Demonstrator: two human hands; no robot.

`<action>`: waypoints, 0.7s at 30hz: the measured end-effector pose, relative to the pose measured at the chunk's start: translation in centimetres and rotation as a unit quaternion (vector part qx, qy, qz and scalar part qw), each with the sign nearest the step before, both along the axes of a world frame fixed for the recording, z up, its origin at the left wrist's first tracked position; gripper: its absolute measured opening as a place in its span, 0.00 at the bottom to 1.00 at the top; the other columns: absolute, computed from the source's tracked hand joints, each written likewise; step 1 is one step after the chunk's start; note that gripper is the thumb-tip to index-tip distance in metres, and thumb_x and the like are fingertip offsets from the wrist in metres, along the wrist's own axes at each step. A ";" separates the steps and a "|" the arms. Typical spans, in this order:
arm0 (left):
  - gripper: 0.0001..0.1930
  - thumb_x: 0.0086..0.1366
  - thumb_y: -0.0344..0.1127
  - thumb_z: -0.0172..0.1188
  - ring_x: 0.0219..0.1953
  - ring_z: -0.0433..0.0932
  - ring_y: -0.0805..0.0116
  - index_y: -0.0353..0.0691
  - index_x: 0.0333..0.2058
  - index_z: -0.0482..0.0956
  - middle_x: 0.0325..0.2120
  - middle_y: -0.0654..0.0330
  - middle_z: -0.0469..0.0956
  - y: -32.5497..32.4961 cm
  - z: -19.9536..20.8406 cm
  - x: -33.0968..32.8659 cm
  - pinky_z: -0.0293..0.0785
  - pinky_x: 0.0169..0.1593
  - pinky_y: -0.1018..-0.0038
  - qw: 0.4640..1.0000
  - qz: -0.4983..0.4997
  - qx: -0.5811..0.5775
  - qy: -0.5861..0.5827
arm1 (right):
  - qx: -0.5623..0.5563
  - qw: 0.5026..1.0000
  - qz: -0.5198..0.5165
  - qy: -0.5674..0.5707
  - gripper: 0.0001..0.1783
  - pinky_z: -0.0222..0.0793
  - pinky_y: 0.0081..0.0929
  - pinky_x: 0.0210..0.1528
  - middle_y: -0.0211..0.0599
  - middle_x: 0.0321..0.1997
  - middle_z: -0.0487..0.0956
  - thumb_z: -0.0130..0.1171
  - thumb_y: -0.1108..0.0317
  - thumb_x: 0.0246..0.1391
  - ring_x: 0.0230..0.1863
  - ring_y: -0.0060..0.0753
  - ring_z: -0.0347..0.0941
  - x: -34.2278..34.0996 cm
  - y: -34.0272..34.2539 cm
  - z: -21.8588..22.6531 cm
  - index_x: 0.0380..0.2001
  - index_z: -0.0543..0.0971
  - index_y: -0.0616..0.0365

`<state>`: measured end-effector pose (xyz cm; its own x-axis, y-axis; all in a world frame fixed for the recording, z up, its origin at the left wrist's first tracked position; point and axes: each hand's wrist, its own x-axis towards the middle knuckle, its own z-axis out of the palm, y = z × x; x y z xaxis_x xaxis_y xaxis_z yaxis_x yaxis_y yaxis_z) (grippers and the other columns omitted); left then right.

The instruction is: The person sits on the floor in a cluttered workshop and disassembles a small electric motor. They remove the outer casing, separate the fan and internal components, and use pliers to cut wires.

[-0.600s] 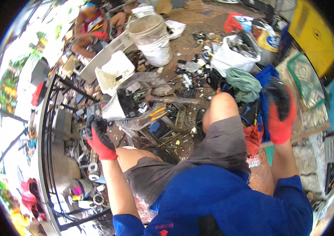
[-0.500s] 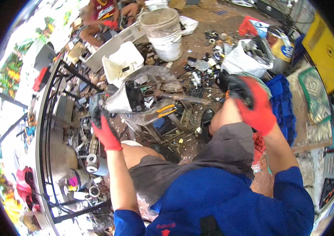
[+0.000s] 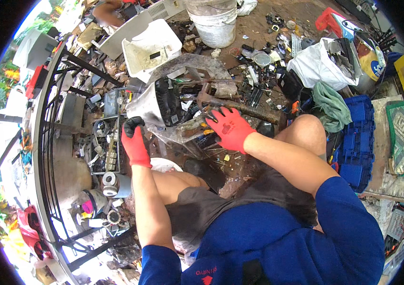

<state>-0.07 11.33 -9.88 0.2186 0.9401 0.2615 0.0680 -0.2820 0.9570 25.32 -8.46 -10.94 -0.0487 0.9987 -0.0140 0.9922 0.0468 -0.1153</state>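
Both my hands wear red gloves with black fingers. My left hand (image 3: 135, 143) is closed, fingers curled, beside the narrow end of a whitish funnel-shaped part (image 3: 145, 107) with a dark, wide end. What its fingers hold, if anything, is hidden. My right hand (image 3: 232, 129) reaches over the low work stand (image 3: 190, 130), palm down, fingers apart. Under its fingertips shows a little of a yellow-handled hand tool (image 3: 206, 132), mostly covered. The funnel-shaped part lies on the stand, among small dark and white scraps.
A white bucket (image 3: 214, 28) and a cream plastic casing (image 3: 152, 45) stand beyond the stand. To the right are a white sack (image 3: 318, 64) of scrap, a green cloth (image 3: 330, 107) and a blue plastic crate (image 3: 358, 137). A black metal frame (image 3: 45, 156) runs along the left. Electronic scraps litter the ground.
My right hand has come from above my right knee leftward and down to the yellow-handled tool. My left hand has shifted slightly right. The view has tilted down, and the green cloth is now uncovered.
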 end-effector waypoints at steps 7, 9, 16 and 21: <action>0.17 0.65 0.34 0.57 0.48 0.76 0.66 0.33 0.51 0.77 0.46 0.55 0.80 -0.1 1.4 1.5 0.69 0.55 0.70 0.978 0.061 -0.021 0.200 | 0.093 0.995 -0.016 0.021 0.21 0.62 0.50 0.52 0.43 0.46 0.76 0.46 0.63 0.55 0.50 0.48 0.71 0.6 0.9 -5.3 0.52 0.74 0.53; 0.19 0.65 0.35 0.58 0.46 0.76 0.64 0.33 0.51 0.76 0.46 0.56 0.79 1.3 0.3 0.4 0.70 0.54 0.69 0.985 0.070 -0.035 0.151 | 0.084 0.996 -0.003 0.026 0.22 0.62 0.49 0.51 0.43 0.45 0.76 0.47 0.63 0.55 0.49 0.46 0.71 1.1 1.6 -5.1 0.53 0.74 0.51; 0.14 0.69 0.33 0.55 0.48 0.75 0.66 0.31 0.48 0.75 0.46 0.58 0.77 2.6 -1.4 -1.2 0.71 0.55 0.67 0.968 -0.068 0.163 0.179 | 0.056 0.992 -0.009 0.109 0.33 0.65 0.51 0.53 0.53 0.55 0.71 0.61 0.58 0.41 0.54 0.54 0.69 1.4 0.1 -3.1 0.54 0.73 0.55; 0.17 0.62 0.31 0.56 0.48 0.76 0.48 0.33 0.50 0.76 0.45 0.46 0.78 1.1 0.3 -1.8 0.72 0.52 0.59 0.827 -0.052 0.410 0.381 | 0.211 0.959 -0.092 0.163 0.30 0.73 0.43 0.44 0.52 0.47 0.72 0.67 0.55 0.36 0.43 0.52 0.75 4.5 -2.2 4.7 0.43 0.74 0.59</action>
